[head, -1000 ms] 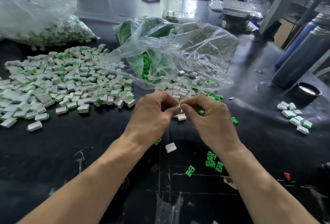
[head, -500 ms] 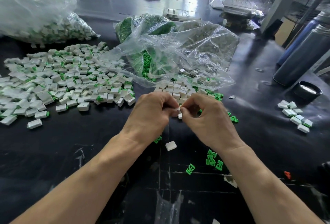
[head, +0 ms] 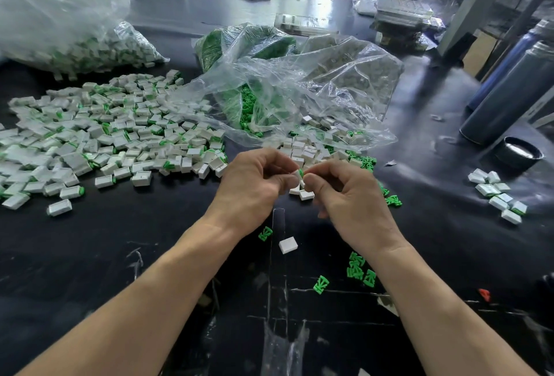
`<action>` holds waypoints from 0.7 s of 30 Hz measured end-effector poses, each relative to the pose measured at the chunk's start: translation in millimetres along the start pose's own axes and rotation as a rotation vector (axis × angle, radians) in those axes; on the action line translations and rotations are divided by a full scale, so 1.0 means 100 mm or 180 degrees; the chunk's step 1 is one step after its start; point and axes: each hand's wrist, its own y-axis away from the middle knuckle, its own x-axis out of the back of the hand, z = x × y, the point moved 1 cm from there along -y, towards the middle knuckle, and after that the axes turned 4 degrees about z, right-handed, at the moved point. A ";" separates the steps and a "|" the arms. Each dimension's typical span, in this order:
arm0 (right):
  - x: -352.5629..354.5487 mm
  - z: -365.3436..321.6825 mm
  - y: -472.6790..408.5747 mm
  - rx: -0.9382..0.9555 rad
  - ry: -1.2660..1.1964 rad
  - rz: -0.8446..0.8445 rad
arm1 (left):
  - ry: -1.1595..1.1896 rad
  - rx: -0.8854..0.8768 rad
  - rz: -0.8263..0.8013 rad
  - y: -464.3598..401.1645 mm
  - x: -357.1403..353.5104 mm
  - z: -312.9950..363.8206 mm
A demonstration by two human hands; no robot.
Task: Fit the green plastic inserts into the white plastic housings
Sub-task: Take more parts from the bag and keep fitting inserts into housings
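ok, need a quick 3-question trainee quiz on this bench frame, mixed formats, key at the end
1. True or false: the left hand and right hand meet on one small white housing with a green insert showing at it.
2. Multiple choice: the big pile of assembled pieces lies to the A) left of the hands, B) right of the hands, C) inside the clear bag.
3. Fill in: the lone white housing on the black table, between the forearms, has ___ green showing.

Key
1. True
2. A
3. no
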 end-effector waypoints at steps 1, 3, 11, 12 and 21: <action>-0.01 0.00 0.00 0.0007 0.0025 -0.0002 | 0.0005 0.0009 -0.0013 0.01 0.00 0.01; -0.01 0.00 0.01 -0.0008 0.0055 -0.0004 | 0.0021 0.0023 -0.0026 0.03 0.00 0.02; 0.00 0.03 0.01 -0.0003 0.0402 -0.0016 | -0.0309 -0.0123 -0.0125 0.05 -0.04 0.01; 0.01 0.03 0.01 -0.0019 0.0456 -0.0005 | -0.0445 -0.0148 -0.0090 0.04 -0.03 -0.01; 0.06 0.03 0.01 -0.0269 0.0638 0.0055 | -0.2223 -0.0620 0.1178 -0.15 0.38 -0.09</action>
